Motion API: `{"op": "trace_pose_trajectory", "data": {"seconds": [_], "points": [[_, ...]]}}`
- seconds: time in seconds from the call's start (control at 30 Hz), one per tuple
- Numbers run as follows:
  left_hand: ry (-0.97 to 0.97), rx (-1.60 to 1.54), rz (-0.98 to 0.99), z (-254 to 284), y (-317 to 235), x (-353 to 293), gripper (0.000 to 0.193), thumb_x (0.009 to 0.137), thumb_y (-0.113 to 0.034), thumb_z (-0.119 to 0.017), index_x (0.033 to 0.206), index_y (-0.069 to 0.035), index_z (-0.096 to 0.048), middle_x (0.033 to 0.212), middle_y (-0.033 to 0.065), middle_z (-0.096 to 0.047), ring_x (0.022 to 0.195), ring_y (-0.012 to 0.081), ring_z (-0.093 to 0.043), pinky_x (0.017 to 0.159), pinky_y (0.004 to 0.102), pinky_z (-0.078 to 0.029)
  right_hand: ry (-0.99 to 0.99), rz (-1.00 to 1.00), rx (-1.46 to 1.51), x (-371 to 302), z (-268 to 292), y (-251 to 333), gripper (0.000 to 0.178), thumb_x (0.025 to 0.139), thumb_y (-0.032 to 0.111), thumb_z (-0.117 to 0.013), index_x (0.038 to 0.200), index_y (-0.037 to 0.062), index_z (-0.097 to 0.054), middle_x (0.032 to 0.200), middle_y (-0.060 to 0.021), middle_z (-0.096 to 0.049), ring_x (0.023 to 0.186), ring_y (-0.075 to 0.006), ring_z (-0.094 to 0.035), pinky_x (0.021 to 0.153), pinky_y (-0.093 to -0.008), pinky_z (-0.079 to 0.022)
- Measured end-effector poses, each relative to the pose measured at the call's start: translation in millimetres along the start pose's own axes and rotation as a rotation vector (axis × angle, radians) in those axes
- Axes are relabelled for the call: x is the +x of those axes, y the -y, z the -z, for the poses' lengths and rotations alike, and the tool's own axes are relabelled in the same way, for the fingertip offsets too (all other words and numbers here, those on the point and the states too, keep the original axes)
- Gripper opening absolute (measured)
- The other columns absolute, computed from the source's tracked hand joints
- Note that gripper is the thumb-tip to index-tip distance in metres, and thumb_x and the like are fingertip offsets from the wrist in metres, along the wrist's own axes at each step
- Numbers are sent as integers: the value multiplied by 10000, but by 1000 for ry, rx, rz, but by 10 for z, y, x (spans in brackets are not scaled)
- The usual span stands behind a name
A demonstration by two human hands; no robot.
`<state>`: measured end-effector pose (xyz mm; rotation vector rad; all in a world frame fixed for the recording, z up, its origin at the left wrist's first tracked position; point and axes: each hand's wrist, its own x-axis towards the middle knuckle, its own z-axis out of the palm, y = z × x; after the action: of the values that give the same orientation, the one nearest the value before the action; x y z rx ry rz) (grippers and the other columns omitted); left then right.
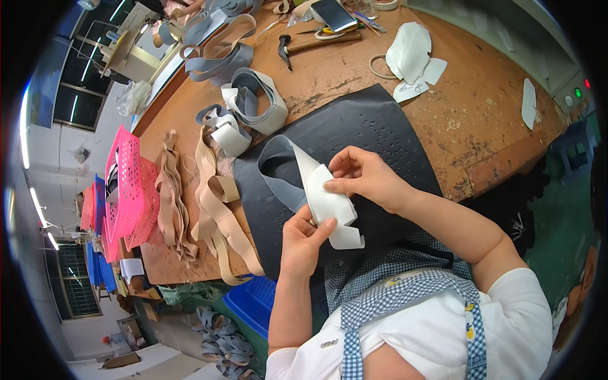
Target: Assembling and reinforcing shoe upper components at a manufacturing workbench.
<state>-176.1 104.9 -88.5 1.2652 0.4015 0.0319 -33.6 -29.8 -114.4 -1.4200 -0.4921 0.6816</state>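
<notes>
Above a black mat (373,120) I hold a looped strap piece (329,196), white on one face and grey-blue on the other. My left hand (302,239) pinches its lower edge between thumb and fingers. At its upper right side, the thumb and fingers of my right hand (364,177) close on the same piece. Its grey-blue loop (278,161) curves away to the upper left, and a short white end sticks out below. Beyond it stand rolled grey-and-white straps (256,101). Beige strips (215,215) lie left of the mat.
On the wooden table (481,139) are a hammer (323,45), a phone (334,15) and white cut pieces (410,54). Pink baskets (130,196) stand at the left edge. A blue crate (250,304) sits below the table. More grey straps (218,57) lie at the back.
</notes>
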Motion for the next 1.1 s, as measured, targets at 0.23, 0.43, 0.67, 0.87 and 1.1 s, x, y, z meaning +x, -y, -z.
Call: {"op": "trace_pose_trajectory", "data": {"seconds": [0.23, 0.43, 0.67, 0.87, 1.1], "points": [[23, -19, 35, -17, 90, -103, 363, 902, -39, -690, 1234, 67, -587, 1069, 99, -691, 937, 128, -660, 843, 266, -525, 49, -186, 362, 151, -53, 75, 656, 770, 68, -803, 1309, -15, -438, 886, -65, -638, 827, -129, -641, 741, -298, -539], [-72, 231, -1, 91, -33, -140, 235, 894, -41, -705, 1102, 52, -647, 948, 71, -712, 812, 84, -644, 743, 217, -500, -28, -61, 187, 258, 20, 100, 673, 734, 21, -816, 1298, -25, -450, 793, -26, -642, 722, -126, -651, 596, -268, -532], [-106, 924, -179, 306, -427, -84, 216, 781, -47, -771, 977, 9, -700, 849, 125, -727, 752, 186, -707, 707, 298, -534, -196, 464, -584, 170, 123, 362, 623, 784, 58, -751, 1322, -6, -445, 1004, -128, -661, 958, -272, -662, 863, -425, -533], [-57, 1178, -605, 38, -541, 37, 374, 684, -17, -794, 1006, -38, -603, 920, 125, -649, 955, 321, -624, 797, 420, -509, 501, 387, -703, 6, -135, 555, 651, 765, 37, -737, 1360, 52, -476, 1171, -164, -618, 1157, -335, -574, 1105, -461, -386], [-85, 254, 47, 239, -42, -232, 214, 998, -229, -602, 991, -15, -588, 886, 63, -612, 733, 120, -568, 619, 239, -443, 230, 234, -372, -150, 214, 285, 436, 723, 29, -768, 1143, 21, -649, 1127, -131, -678, 1058, -269, -640, 1144, -462, -345]]}}
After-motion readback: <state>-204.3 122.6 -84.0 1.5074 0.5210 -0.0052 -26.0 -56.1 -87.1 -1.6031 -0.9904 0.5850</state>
